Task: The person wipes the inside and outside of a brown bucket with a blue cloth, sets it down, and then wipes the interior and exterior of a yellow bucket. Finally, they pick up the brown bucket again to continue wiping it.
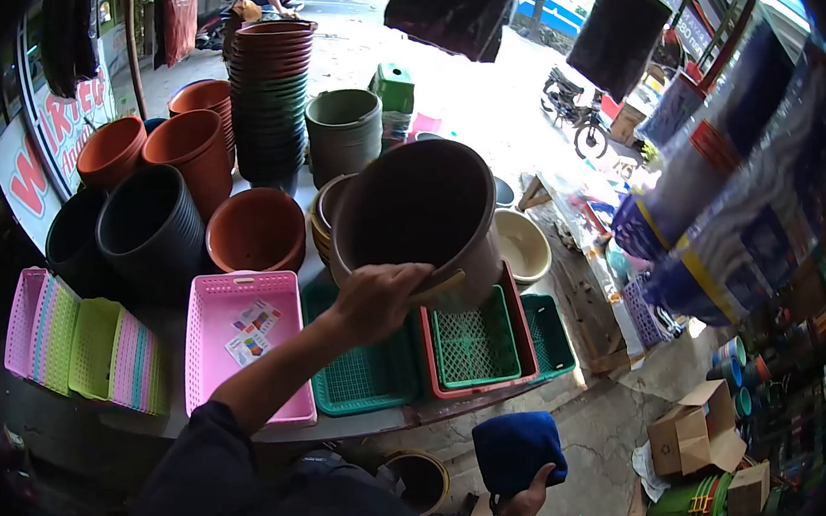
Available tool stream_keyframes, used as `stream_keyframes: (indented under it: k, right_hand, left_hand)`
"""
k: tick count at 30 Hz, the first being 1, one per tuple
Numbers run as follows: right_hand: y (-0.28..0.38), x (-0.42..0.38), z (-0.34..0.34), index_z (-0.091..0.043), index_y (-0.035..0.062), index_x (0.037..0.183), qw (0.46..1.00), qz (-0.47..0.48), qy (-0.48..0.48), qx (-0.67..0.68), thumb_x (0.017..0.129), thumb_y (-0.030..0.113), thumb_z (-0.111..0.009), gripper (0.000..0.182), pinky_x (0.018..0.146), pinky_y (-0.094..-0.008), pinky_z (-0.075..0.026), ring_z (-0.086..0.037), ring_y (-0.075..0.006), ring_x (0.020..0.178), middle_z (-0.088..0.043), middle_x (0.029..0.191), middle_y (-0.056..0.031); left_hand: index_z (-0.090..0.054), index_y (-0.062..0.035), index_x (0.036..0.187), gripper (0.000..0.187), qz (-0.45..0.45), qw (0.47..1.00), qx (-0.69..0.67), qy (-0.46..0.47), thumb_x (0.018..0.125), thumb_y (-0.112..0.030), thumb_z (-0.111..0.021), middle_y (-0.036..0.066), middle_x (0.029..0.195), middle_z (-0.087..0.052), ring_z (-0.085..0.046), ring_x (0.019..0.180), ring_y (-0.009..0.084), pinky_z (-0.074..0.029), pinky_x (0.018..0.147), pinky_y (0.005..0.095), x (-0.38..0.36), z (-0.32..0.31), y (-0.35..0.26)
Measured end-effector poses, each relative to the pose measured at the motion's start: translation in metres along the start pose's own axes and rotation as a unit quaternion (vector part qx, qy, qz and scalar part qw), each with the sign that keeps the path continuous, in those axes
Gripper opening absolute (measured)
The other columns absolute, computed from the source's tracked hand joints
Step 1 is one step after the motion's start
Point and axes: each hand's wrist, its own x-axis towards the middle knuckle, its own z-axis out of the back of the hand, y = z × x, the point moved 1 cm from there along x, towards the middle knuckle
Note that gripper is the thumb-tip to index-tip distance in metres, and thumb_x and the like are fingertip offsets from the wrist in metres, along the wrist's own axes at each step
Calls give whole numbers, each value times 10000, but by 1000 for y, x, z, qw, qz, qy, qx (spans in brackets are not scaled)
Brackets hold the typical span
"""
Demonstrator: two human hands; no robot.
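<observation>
My left hand [377, 300] grips the near rim of a big brown plastic pot [419, 218], holding it tilted so its opening faces me. The pot hangs above a stack of similar pots [323, 219] and over a red basket [520, 339] with a green basket [475, 346] nested inside. Low in the view, my right hand [525, 506] clutches a folded blue cloth [518, 448] above the ground. A pink basket [244, 342] with a paper label and a teal basket [364, 375] lie on the table [349, 426] beside my left forearm.
Terracotta pots [255, 230], black pots [150, 227] and a tall pot stack [269, 94] crowd the table's far side. Pink and green baskets [87, 345] stand on edge at left. Wrapped mops [752, 199] hang at right. Cardboard boxes [696, 435] sit on the ground.
</observation>
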Motion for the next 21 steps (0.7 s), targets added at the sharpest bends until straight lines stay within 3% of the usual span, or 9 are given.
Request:
stream_keyframes:
  k: [3,4,7,10,13,17,18,19,21]
  right_hand:
    - [-2,0,-33,-314,-5,1420,1000,-15,13,1,975,525,-369,694,1071,-495,-375,-473,-367,1255,-439,1398,-202]
    - [-8,2,-37,-314,-5,1420,1000,-16,10,1,975,525,-369,694,1071,-495,-375,-473,-367,1255,-439,1398,-202]
    - [-26,9,-38,-326,-9,1413,1000,4,-15,-2,974,522,-378,691,1069,-494,-377,-478,-362,1251,-452,1386,-204]
    - [-33,8,-42,-338,-11,1405,1000,12,-25,-1,967,519,-408,692,1047,-490,-404,-509,-358,1219,-478,1361,-204]
    - [-40,2,-41,-377,-21,1379,995,-3,-97,-21,970,487,-444,656,1010,-469,-441,-546,-347,1176,-507,1334,-196]
    - [-89,9,52,-437,60,1405,955,34,-111,-274,926,189,-456,497,483,-247,-269,-278,-132,553,-525,846,-12]
    - [-90,7,49,-452,80,1411,934,40,-113,-335,914,115,-459,498,351,-191,-226,-211,-78,397,-529,724,34]
    - [-92,8,46,-452,80,1411,933,37,-117,-337,914,115,-459,498,351,-191,-226,-211,-78,397,-529,724,34]
    - [-97,12,26,-421,83,1429,966,-53,-242,-74,961,115,-405,469,367,-193,-245,-224,-75,416,-478,683,48]
  left_hand:
    - [-577,-65,1110,327,1,996,92,-4,792,-111,-635,115,925,-675,-674,826,287,-527,730,401,15,-3,53]
    - [-609,-65,1066,281,-5,995,97,-33,788,-58,-564,107,852,-673,-671,790,286,-518,701,416,21,-5,71]
    - [-614,-72,1071,279,-13,990,135,-40,805,-68,-530,96,877,-683,-673,796,274,-516,723,415,35,-12,120]
    - [-621,-97,1076,295,-11,986,165,-18,800,-74,-522,77,900,-691,-675,796,258,-512,731,391,42,-34,177]
    - [-611,-136,1086,287,-16,978,207,17,810,-115,-533,49,903,-686,-677,803,233,-508,712,374,48,-50,219]
    - [-597,-177,1102,294,-13,965,243,97,818,-129,-539,20,926,-676,-679,838,212,-503,702,370,43,-70,254]
    - [-597,-177,1102,294,-14,966,240,100,818,-129,-539,20,926,-676,-679,838,212,-503,702,370,40,-75,262]
    - [-611,-171,1091,299,10,969,216,122,805,-114,-539,28,938,-682,-676,858,237,-505,738,379,37,-81,270]
    - [-624,-165,1079,306,32,971,186,149,792,-99,-540,37,950,-688,-672,879,263,-508,774,389,31,-90,285]
